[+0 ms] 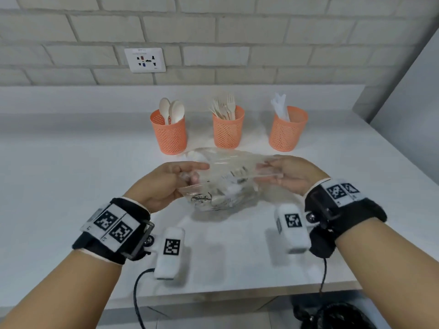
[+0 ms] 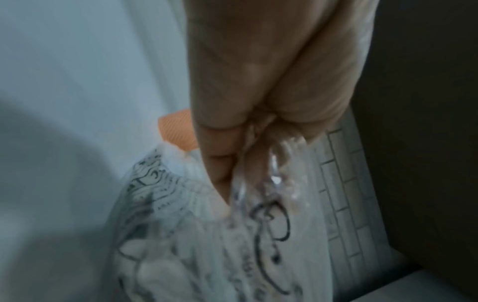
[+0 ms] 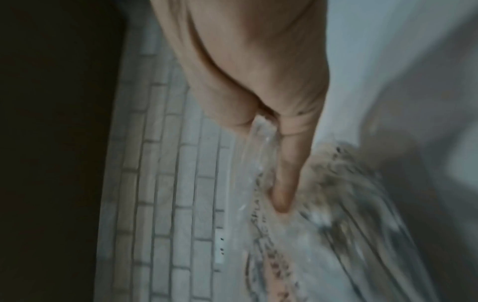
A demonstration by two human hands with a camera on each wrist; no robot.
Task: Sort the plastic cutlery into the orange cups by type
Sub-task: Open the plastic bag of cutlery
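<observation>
Three orange mesh cups stand in a row at the back of the white counter: the left cup (image 1: pixel 169 132) holds spoons (image 1: pixel 171 111), the middle cup (image 1: pixel 228 129) holds forks (image 1: pixel 225 106), the right cup (image 1: pixel 287 130) holds white pieces (image 1: pixel 280 106). In front of them a clear printed plastic bag (image 1: pixel 221 184) with cutlery inside is held just above the counter. My left hand (image 1: pixel 187 173) pinches its left edge and my right hand (image 1: pixel 269 172) pinches its right edge. Both wrist views show fingers (image 2: pixel 220 163) and fingers (image 3: pixel 287 179) pinching the crinkled bag (image 2: pixel 196 235), blurred.
A brick wall with a white socket plate (image 1: pixel 145 60) rises behind the counter (image 1: pixel 71 181). A grey panel (image 1: pixel 408 91) closes the right side. A dark bag (image 1: pixel 332 317) lies on the floor below the counter's front edge.
</observation>
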